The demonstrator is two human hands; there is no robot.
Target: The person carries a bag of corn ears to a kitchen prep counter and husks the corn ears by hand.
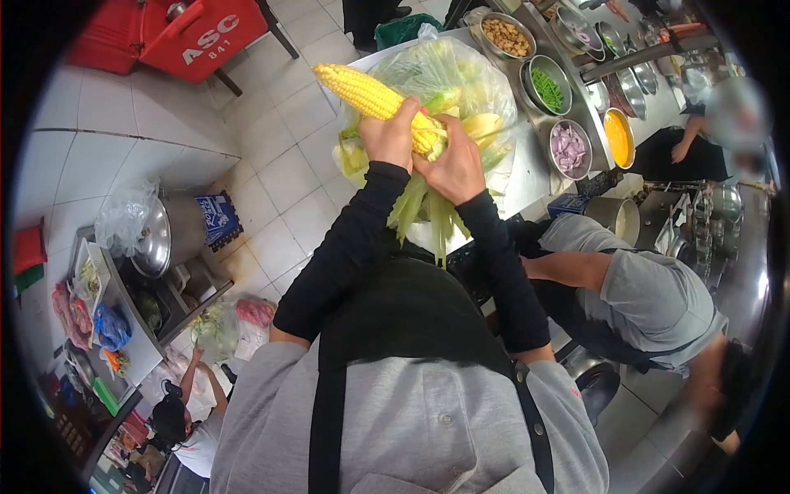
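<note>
A yellow ear of corn [360, 90] is held at a slant, its bare tip pointing to the upper left. My left hand [388, 138] is closed round the middle of the ear. Lower down, my right hand [457, 161] is closed at the base, where the husk [426, 210] is peeled back and hangs in green strips. Part of the base is hidden by my fingers. Behind both hands lies a clear plastic bag [448, 70] with pale green husks and corn, on a metal table [527, 156].
Along the table's right side stand bowls of brown cubes [506, 37], chopped green beans [547, 88] and purple onion [569, 150]. An orange liquid fills another bowl [618, 138]. A co-worker in grey [658, 305] is close on my right. A red cooler [202, 41] stands upper left.
</note>
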